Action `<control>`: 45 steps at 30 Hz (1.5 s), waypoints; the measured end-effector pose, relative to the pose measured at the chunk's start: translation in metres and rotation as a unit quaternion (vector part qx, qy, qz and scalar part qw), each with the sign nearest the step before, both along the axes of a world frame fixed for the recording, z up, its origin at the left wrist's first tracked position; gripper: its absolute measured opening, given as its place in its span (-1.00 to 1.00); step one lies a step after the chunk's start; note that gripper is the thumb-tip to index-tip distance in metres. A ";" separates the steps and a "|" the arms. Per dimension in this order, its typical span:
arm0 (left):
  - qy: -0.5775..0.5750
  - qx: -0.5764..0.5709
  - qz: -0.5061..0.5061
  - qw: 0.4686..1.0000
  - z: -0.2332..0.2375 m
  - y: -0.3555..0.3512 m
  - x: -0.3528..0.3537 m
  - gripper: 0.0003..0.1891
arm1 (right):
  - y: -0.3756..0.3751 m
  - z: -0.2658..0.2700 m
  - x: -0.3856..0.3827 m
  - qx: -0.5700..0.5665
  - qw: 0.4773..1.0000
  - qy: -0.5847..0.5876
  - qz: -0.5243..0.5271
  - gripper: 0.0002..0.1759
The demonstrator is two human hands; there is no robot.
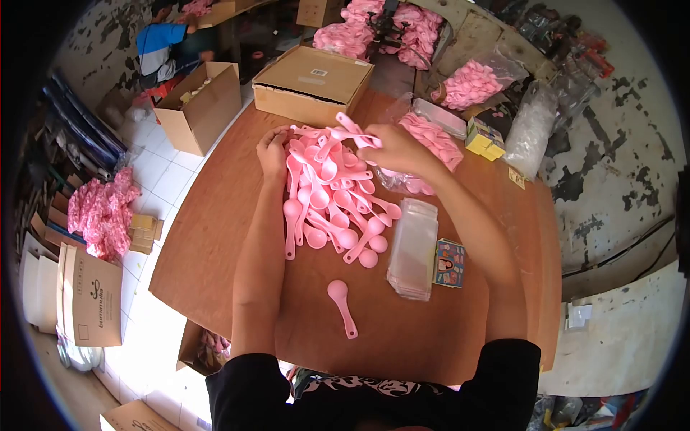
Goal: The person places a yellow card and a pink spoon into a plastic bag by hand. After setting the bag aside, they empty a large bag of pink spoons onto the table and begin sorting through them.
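Observation:
A heap of pink measuring spoons lies on the brown wooden table. At the heap's upper left edge is my left hand, its fingers curled in beside the spoons; what they hold, if anything, is hidden. Above the upper right of the heap, my right hand is closed on pink spoons that stick out past its fingertips to the left. One single pink spoon lies apart, nearer my body. A stack of clear plastic sleeves rests right of the heap, with a colourful printed card pack beside it.
A closed cardboard box sits at the table's far edge. Bagged pink spoons and yellow small boxes are at the far right. An open carton stands left, near another person. Wrapped pink goods lie on the floor.

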State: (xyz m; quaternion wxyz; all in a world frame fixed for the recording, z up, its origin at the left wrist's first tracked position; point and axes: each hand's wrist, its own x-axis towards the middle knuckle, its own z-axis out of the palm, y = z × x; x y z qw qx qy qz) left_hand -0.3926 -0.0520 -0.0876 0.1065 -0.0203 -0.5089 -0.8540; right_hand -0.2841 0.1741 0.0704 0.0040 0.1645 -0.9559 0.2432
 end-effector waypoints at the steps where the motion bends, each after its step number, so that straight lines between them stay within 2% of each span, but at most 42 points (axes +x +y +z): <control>1: -0.005 0.017 0.001 1.000 0.001 -0.001 0.001 -0.77 | -0.005 -0.011 -0.014 0.014 1.000 0.005 0.003 -0.53; 3: -0.003 0.020 -0.003 1.000 -0.001 -0.001 -0.001 -0.77 | -0.014 -0.014 -0.028 0.027 1.000 0.011 0.007 -0.52; 6: -0.001 0.027 -0.006 1.000 -0.002 0.000 -0.003 -0.77 | -0.018 -0.005 -0.037 -0.016 1.000 -0.022 -0.002 -0.43; 8: -0.002 0.030 -0.005 1.000 -0.003 0.000 -0.004 -0.77 | -0.007 0.004 -0.038 -0.046 0.998 0.053 0.004 -0.37; 10: 0.009 0.020 0.006 1.000 -0.006 0.000 -0.006 -0.80 | 0.012 0.020 -0.030 -0.081 0.996 0.011 -0.037 -0.46; 13: 0.007 0.000 0.015 1.000 0.000 0.001 0.000 -0.80 | 0.056 0.028 -0.032 -0.059 0.995 0.063 -0.047 -0.56; 15: 0.008 0.003 0.014 1.000 0.001 0.001 0.000 -0.80 | 0.084 0.025 -0.034 -0.024 0.996 0.046 -0.067 -0.75; 16: 0.010 0.005 0.015 1.000 0.001 0.002 0.001 -0.80 | 0.096 0.020 -0.036 -0.023 0.996 0.046 -0.068 -0.75; 18: 0.009 0.010 0.011 1.000 0.004 0.001 0.003 -0.81 | 0.121 0.001 -0.042 0.100 0.993 -0.021 -0.051 -0.82; 20: 0.010 0.014 0.009 1.000 0.005 0.001 0.003 -0.81 | 0.140 -0.027 -0.048 0.095 0.995 0.004 -0.030 -0.81; 22: 0.008 0.004 0.008 1.000 0.003 0.001 0.002 -0.80 | 0.141 -0.038 -0.048 0.142 0.986 -0.051 -0.072 -0.82; 23: 0.008 0.003 0.010 1.000 0.002 0.001 0.001 -0.80 | 0.140 -0.035 -0.044 0.179 0.981 -0.062 -0.040 -0.76; 24: 0.010 0.006 0.010 1.000 0.000 0.001 -0.001 -0.80 | 0.135 -0.035 -0.042 0.178 0.981 -0.061 -0.039 -0.76; 26: 0.011 0.007 0.008 1.000 0.001 0.001 -0.001 -0.80 | 0.130 -0.038 -0.040 0.277 0.954 -0.102 -0.058 -0.56; 27: 0.010 0.010 0.005 1.000 0.001 0.001 0.000 -0.79 | 0.128 -0.039 -0.040 0.276 0.954 -0.102 -0.058 -0.56; 29: 0.008 0.013 0.001 1.000 0.003 0.001 0.002 -0.79 | 0.129 -0.043 -0.042 0.320 0.932 -0.151 -0.077 -0.28; 30: 0.007 0.006 0.002 1.000 0.005 0.001 0.003 -0.79 | 0.130 -0.045 -0.043 0.319 0.932 -0.152 -0.077 -0.28; 32: 0.005 -0.001 0.003 1.000 0.002 0.000 0.002 -0.79 | 0.132 -0.050 -0.046 0.337 0.916 -0.192 -0.099 -0.05; 36: 0.008 -0.007 0.003 1.000 0.004 0.001 0.003 -0.78 | 0.130 -0.044 -0.037 0.348 0.909 -0.218 -0.067 -0.04; 38: 0.006 -0.004 0.003 1.000 0.003 0.001 0.002 -0.78 | 0.127 -0.039 -0.038 0.313 0.906 -0.278 -0.063 -0.05; 42: 0.007 -0.015 0.006 1.000 0.000 0.000 -0.001 -0.78 | 0.115 -0.021 -0.020 0.326 0.912 -0.244 -0.050 -0.12; 45: 0.008 -0.017 0.006 1.000 -0.002 0.000 -0.003 -0.78 | 0.113 -0.026 -0.022 0.394 0.889 -0.228 -0.051 -0.19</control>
